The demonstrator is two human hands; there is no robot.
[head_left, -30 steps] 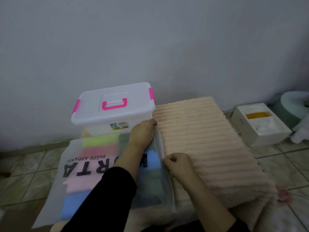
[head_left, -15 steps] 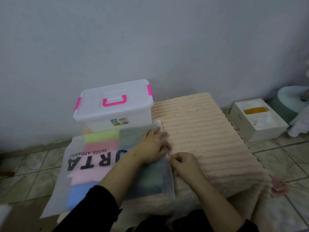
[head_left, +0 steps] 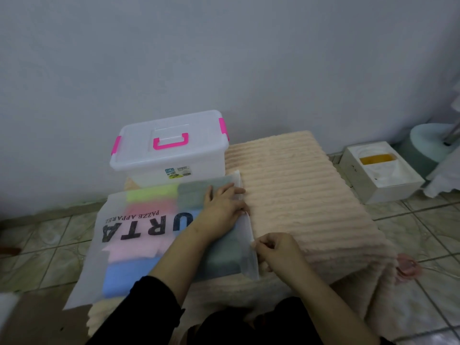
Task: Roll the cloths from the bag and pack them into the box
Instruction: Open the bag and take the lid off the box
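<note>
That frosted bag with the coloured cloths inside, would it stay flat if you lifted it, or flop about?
Probably floppy: the frosted bag is thin film, and its open edge already bends where the right hand pinches it. The folded cloths inside look soft, so it would likely sag. The film also looks smooth, perhaps slippery; the left hand presses flat on it.

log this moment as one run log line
left hand: presses bag flat | right hand: pinches bag edge | box: lid shut

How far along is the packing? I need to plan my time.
Nothing is packed: the box is lidded and the cloths lie folded inside the bag. The left hand presses the bag flat; the right hand pinches its edge. Opening, rolling and packing remain.
</note>
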